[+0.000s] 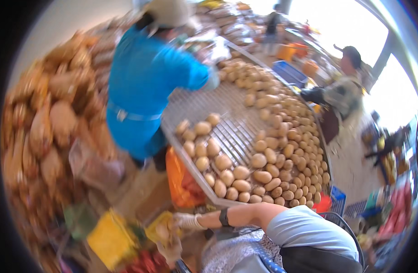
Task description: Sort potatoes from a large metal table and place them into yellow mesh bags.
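the fingers of the right hand (pixel 184 221), in a pale glove, reach across toward the left beside a small yellow container (pixel 150 232). the left hand (pixel 170 251), also pale and gloved, is just below the right fingers, near the same container. a blurred tan thing (pixel 162 230) shows at the container, close to the fingers of both hands; the blur leaves it unclear whether either set is grasping it, so i cannot tell if the fingers are clenched or released.

a dark band (pixel 224 217) circles the right wrist behind its fingers, and a light sleeve (pixel 304 232) is farther back along that arm. left of the fingers is a larger yellow crate (pixel 111 239), with a blurred red bundle (pixel 147 263) below and to the left of them.

above the fingers, near the corner of the slatted metal tabletop (pixel 231 107), hangs an orange bag (pixel 179 179). the tabletop spreads up and to the right from there, with tan, potato-like produce (pixel 286 154) heaped thickly along its right side and a smaller group nearer the fingers.

well above the fingers, a person in blue (pixel 145 91) leans over the tabletop's left side; another person (pixel 345 93) reaches toward its right edge. piled tan sacks (pixel 52 136) stand well apart from the fingers, up and to the left.
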`<state>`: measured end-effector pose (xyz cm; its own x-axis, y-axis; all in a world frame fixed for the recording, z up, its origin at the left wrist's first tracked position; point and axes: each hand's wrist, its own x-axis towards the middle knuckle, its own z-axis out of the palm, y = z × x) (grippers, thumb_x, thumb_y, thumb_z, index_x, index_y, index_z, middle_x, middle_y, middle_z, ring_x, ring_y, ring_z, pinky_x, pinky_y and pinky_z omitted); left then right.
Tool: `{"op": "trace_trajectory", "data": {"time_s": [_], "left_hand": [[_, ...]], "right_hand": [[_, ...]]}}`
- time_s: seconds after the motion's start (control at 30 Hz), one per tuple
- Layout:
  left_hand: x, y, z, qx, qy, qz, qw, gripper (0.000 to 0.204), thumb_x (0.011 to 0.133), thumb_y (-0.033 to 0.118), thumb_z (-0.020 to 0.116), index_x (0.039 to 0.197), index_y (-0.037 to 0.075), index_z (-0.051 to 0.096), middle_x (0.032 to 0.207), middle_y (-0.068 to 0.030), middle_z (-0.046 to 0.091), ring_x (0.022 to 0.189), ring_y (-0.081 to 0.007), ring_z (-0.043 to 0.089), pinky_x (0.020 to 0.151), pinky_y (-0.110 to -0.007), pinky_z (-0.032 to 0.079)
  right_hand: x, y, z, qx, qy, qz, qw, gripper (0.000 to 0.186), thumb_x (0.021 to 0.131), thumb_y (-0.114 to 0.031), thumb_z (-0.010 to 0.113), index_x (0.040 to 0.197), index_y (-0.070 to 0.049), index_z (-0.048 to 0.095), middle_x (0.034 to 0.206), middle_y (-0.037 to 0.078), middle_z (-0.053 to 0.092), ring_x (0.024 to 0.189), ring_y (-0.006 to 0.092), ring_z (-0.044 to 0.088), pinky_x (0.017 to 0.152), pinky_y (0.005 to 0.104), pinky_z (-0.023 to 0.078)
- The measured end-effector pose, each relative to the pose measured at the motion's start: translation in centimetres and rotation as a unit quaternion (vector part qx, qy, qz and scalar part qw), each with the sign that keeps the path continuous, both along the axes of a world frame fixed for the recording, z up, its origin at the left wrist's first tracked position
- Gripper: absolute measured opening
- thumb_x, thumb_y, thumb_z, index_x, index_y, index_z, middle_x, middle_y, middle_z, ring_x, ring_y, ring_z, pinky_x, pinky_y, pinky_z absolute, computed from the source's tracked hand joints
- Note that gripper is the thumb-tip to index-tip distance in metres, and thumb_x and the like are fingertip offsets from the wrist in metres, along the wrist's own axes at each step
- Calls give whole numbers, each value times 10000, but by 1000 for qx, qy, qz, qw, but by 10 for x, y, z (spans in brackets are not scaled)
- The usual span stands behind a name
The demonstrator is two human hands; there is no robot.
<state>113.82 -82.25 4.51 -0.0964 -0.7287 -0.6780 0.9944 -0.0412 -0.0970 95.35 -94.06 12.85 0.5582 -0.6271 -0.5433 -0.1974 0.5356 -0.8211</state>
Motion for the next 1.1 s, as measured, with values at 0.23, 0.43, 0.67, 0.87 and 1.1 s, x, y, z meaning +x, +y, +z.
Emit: {"op": "trace_trajectory", "data": {"time_s": [0.23,0.43,0.67,0.87,1.1], "left_hand": [[-35,-51,-17,192,-96,-26,976,449,858,399,653,1128,61,533,1099,-151,647,965,-313,650,779,-483,582],[-120,-93,5,128,-262,-173,941,513,859,459,631,1223,121,505,1267,-149,549,1029,-292,611,794,-458,558],[-264,-116,51,-174,-770,-173,590,622,901,196,636,1424,-21,378,1406,-198,431,1283,-343,438,1104,-456,329],[-289,-114,68,-43,-872,-285,396,697,929,322,634,1479,26,325,1524,-258,271,1404,-386,295,1150,-452,261],[-287,-102,59,-17,-924,-284,256,586,961,313,573,1440,38,377,1461,-300,354,1350,-442,347,1119,-488,301]], "right_hand": [[-114,6,3,-233,109,-53,965,459,875,-349,639,1258,-101,589,1100,102,632,926,196,628,826,328,511],[-252,68,-2,-136,149,-282,938,383,892,-312,645,1167,-44,645,1082,126,693,1030,224,647,901,344,495],[-379,138,-7,-205,245,-468,824,271,861,-254,679,1041,-53,704,976,130,711,935,220,673,844,336,526],[-471,110,14,-246,263,-498,789,305,862,-207,663,1129,-58,659,997,153,694,934,284,664,851,358,519],[-559,-27,16,-398,444,-354,720,504,824,-279,668,1286,-111,553,1306,167,546,1201,374,514,991,453,434]]}}
